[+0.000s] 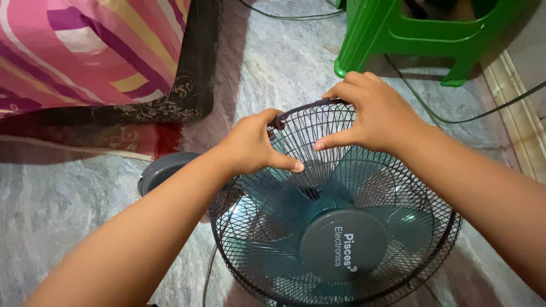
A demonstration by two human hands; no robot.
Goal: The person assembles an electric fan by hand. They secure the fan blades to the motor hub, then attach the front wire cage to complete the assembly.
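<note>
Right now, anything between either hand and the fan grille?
Nothing visible. The left hand and right hand already grip the top rim of the fan grille; only the wire mesh separates the fingers from the blades.

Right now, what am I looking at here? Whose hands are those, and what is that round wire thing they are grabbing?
There is just one picture. It comes from a small camera worn on a person's head, looking down, so you see what that person sees. The two arms are that person's own.

The round wire thing is the guard of an electric fan, a cage that keeps fingers away from the teal blades inside. A grey round cap sits at its middle.

The left hand and the right hand both grip the top rim of the cage, thumbs pressed on the wires.

The fan stands on a grey stone floor. Its grey base peeks out behind. Nearby are a green plastic stool and a pink striped bed cover.
</note>
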